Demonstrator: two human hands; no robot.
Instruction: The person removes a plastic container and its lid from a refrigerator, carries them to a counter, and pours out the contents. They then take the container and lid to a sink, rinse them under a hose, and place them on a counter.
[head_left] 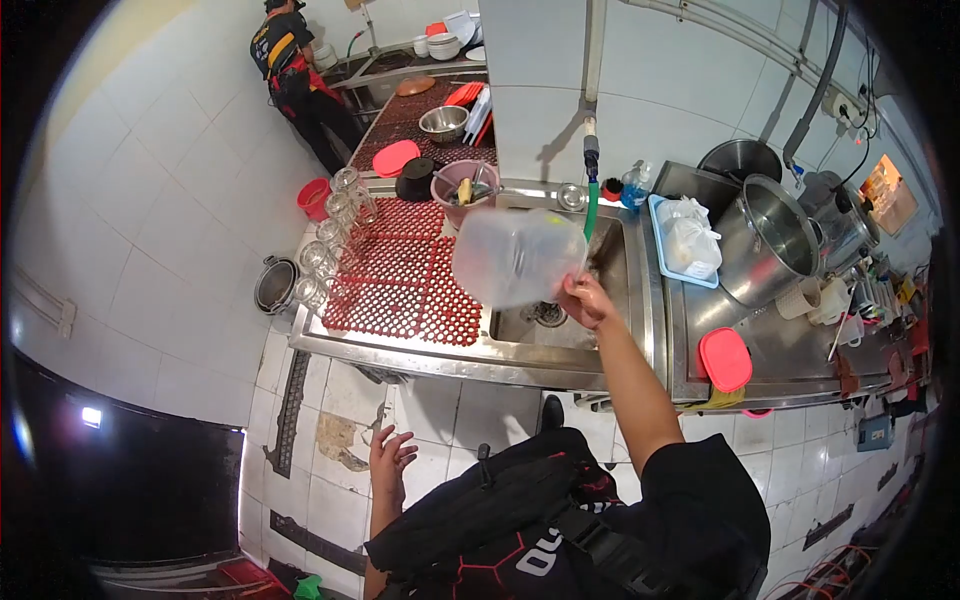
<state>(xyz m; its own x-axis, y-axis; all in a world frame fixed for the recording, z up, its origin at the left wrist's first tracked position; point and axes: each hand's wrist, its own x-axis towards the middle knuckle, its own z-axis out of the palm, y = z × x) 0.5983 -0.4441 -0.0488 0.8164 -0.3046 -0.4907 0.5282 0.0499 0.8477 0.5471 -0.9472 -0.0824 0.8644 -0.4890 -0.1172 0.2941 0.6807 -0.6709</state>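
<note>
Above the sink (pixel 560 352), my right hand (pixel 585 300) grips the lower right edge of a translucent plastic container (pixel 512 258). The container is tilted and hides part of the basin and drain. A green hose (pixel 591 205) hangs from the wall tap close behind it. Low in front of the counter, my left hand (pixel 390 458) is held over the floor with fingers apart and nothing in it. A red perforated mat (pixel 405 300) lies on the counter to the left of the sink.
Several glass mugs (pixel 318 260) line the mat's left edge. Behind the container stands a pink bucket (pixel 455 205). To the right are a blue tray (pixel 660 235) with white bags, a large steel pot (pixel 765 240) and a red lid (pixel 725 360). Another person (pixel 295 75) works at the back left.
</note>
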